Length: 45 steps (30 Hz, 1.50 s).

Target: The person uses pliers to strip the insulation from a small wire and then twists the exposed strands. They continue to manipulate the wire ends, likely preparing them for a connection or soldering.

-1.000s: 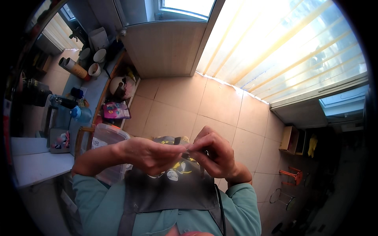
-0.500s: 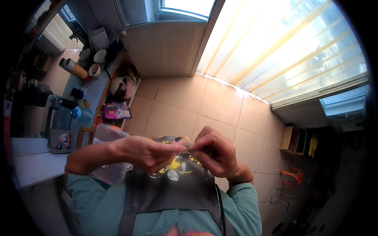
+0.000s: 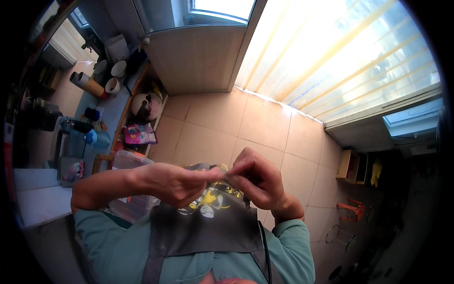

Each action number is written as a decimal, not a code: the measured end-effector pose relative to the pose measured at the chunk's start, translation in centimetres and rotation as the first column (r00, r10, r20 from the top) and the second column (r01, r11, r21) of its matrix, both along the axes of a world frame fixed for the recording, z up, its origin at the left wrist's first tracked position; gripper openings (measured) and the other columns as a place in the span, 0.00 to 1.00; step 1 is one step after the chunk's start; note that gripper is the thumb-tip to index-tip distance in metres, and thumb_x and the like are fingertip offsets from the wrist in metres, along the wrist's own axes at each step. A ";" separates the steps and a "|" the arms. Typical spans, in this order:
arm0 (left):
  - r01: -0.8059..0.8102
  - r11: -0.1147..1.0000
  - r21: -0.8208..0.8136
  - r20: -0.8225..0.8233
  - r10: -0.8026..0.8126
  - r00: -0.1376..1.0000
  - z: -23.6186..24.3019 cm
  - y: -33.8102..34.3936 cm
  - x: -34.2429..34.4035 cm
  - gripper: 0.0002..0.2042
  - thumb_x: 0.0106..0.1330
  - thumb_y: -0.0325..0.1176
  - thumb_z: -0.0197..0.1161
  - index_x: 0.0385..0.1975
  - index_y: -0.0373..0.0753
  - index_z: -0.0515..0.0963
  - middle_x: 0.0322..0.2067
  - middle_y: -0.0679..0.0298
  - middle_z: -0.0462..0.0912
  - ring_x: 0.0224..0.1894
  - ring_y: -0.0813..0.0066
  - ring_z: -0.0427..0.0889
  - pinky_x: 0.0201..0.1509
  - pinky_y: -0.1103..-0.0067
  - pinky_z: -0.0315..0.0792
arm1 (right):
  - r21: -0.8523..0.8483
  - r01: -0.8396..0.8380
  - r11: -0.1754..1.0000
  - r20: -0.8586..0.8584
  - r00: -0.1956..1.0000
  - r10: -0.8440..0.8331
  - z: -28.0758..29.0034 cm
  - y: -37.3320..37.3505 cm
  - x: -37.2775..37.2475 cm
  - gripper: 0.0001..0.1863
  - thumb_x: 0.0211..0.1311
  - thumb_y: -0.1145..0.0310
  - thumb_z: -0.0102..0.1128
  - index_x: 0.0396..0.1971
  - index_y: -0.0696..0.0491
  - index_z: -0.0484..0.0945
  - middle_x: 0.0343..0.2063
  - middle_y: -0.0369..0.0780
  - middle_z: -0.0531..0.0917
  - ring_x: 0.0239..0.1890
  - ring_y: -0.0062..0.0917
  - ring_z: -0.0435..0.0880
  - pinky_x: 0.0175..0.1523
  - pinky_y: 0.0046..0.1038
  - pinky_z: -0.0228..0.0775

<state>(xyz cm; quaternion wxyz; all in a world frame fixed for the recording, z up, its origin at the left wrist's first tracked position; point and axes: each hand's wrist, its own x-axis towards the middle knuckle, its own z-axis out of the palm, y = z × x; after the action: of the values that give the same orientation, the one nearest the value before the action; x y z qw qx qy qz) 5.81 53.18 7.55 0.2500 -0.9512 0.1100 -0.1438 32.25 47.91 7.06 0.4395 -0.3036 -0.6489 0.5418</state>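
Left grip [image 3: 177, 183] adjoins right grip [image 3: 261, 181], door edge [image 3: 201, 90] well apart.

Prob. home rm: tiled flr [image 3: 265, 123], cups [image 3: 113, 86] & bottle [image 3: 98, 140] on counter [image 3: 113, 108].

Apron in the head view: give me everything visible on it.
The apron is dark grey and looks like cloth, with a yellow-and-white print on its front. It is worn over a teal shirt, its bib lying mostly smooth, with a strap running from each upper corner toward the shoulders. The left hand and right hand are held in front of it and hide part of it; whether either touches it, I cannot tell.
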 end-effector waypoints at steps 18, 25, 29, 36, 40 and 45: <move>-0.138 0.946 -0.293 0.298 0.228 0.927 1.2 -0.1 -0.7 0.08 0.68 0.33 0.64 0.43 0.40 0.84 0.50 0.60 0.88 0.35 0.71 0.83 0.35 0.82 0.76 | 0.382 0.307 0.872 0.062 0.933 -0.355 -1.5 0.8 -1.3 0.14 0.56 0.91 0.68 0.40 0.61 0.77 0.34 0.42 0.78 0.29 0.18 0.78 0.30 0.18 0.69; -0.340 0.893 -0.294 0.251 0.415 0.875 -0.5 1.2 -1.2 0.08 0.72 0.32 0.60 0.45 0.41 0.84 0.58 0.62 0.85 0.53 0.67 0.87 0.54 0.77 0.78 | 0.390 0.368 0.844 0.075 0.901 -0.427 -0.9 0.6 -1.4 0.14 0.57 0.86 0.72 0.41 0.58 0.80 0.31 0.42 0.81 0.30 0.25 0.82 0.32 0.24 0.74; -0.253 0.963 -0.092 0.223 0.267 0.937 0.2 0.6 -1.8 0.11 0.75 0.33 0.53 0.46 0.46 0.85 0.59 0.67 0.85 0.68 0.78 0.78 0.80 0.70 0.55 | 0.343 0.347 0.873 0.061 0.919 -0.389 -0.5 1.1 -1.2 0.14 0.58 0.87 0.70 0.42 0.59 0.82 0.33 0.42 0.82 0.31 0.25 0.83 0.33 0.24 0.74; -0.032 0.993 -0.116 0.185 0.053 0.981 0.7 1.2 -1.1 0.11 0.70 0.25 0.56 0.41 0.30 0.87 0.49 0.54 0.89 0.62 0.65 0.83 0.79 0.69 0.66 | 0.324 0.194 0.926 0.058 0.973 -0.225 0.9 2.1 -1.5 0.12 0.58 0.86 0.70 0.41 0.58 0.83 0.33 0.42 0.82 0.32 0.24 0.84 0.34 0.23 0.74; 0.023 0.981 -0.195 0.237 0.024 0.971 -0.2 1.1 -1.1 0.10 0.68 0.24 0.57 0.39 0.27 0.86 0.44 0.53 0.90 0.57 0.64 0.86 0.78 0.70 0.68 | 0.294 0.121 0.948 0.045 0.989 -0.140 1.3 2.2 -2.0 0.12 0.58 0.87 0.69 0.40 0.58 0.82 0.34 0.42 0.81 0.32 0.23 0.81 0.34 0.22 0.71; 0.041 0.969 -0.246 0.222 0.015 0.975 -0.1 1.0 -1.4 0.10 0.67 0.24 0.58 0.38 0.27 0.86 0.43 0.53 0.90 0.54 0.65 0.87 0.77 0.69 0.69 | 0.296 0.091 0.951 0.051 0.993 -0.110 1.4 2.2 -2.3 0.12 0.58 0.88 0.69 0.39 0.59 0.82 0.34 0.42 0.81 0.32 0.22 0.79 0.34 0.22 0.69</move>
<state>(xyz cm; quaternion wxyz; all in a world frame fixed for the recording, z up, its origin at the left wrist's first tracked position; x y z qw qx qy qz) 4.46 54.19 7.41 0.1387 -0.9521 0.0684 -0.2637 29.95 50.13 8.45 0.4847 -0.2856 -0.7201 0.4061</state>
